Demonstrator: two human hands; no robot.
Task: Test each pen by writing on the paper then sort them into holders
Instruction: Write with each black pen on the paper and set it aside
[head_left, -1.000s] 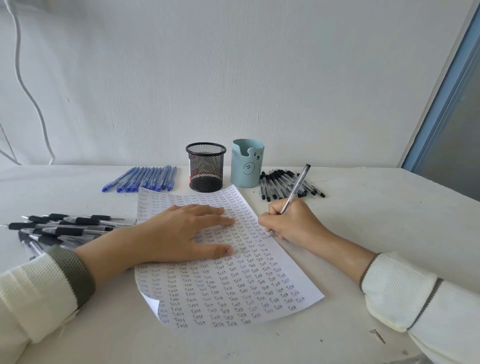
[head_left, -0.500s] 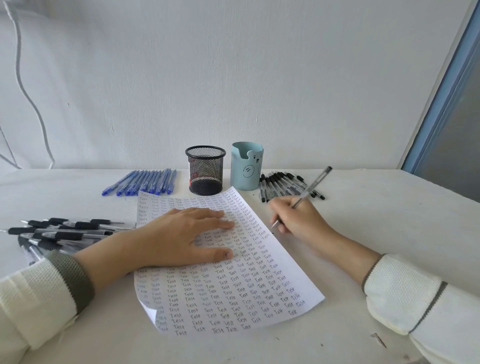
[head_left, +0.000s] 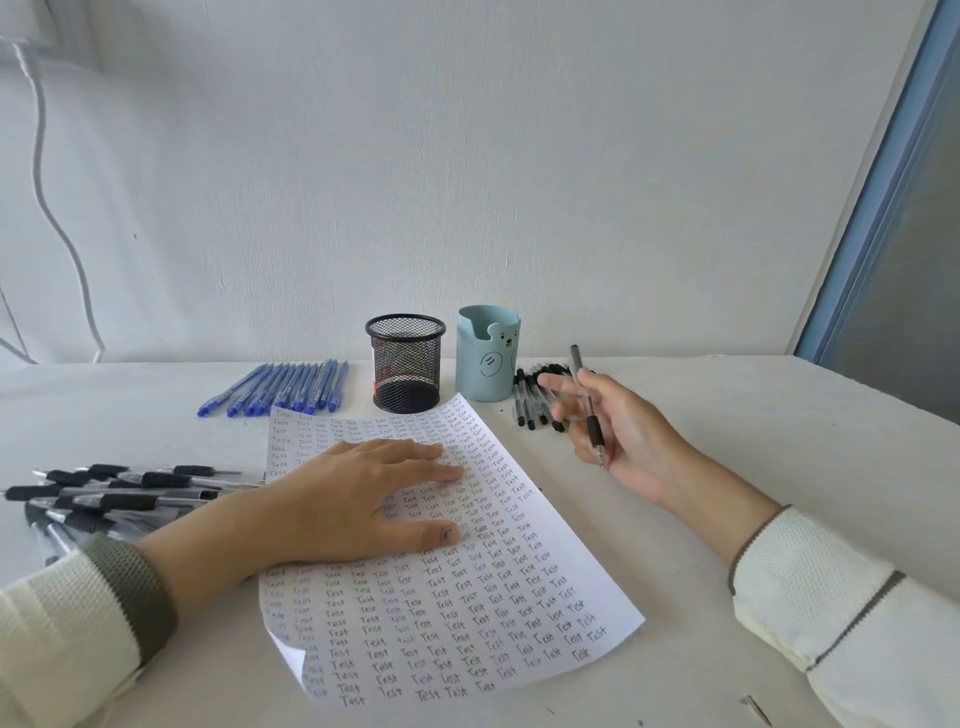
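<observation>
A sheet of paper (head_left: 467, 613) covered with rows of the word "Test" lies at the table's middle. My left hand (head_left: 358, 499) presses flat on its upper part, fingers straight. To the right of the sheet, my right hand (head_left: 618, 436) is lifted off the paper and holds a black-grip pen (head_left: 586, 405) nearly upright, tip down, with the fingers partly spread. Behind the paper stand a black mesh holder (head_left: 406, 364) and a light-blue bear holder (head_left: 487, 353); no pens stick out of either.
A row of blue pens (head_left: 280, 389) lies behind the sheet at the left. Several black pens (head_left: 535, 400) lie right of the bear holder. A heap of black-grip pens (head_left: 109, 493) sits at the far left. The white table (head_left: 727, 405) meets a wall behind.
My right hand has lifted the pen off the paper and moved right and back toward the black pens, turning the palm inward with fingers opening. The left hand has stayed on the sheet.
</observation>
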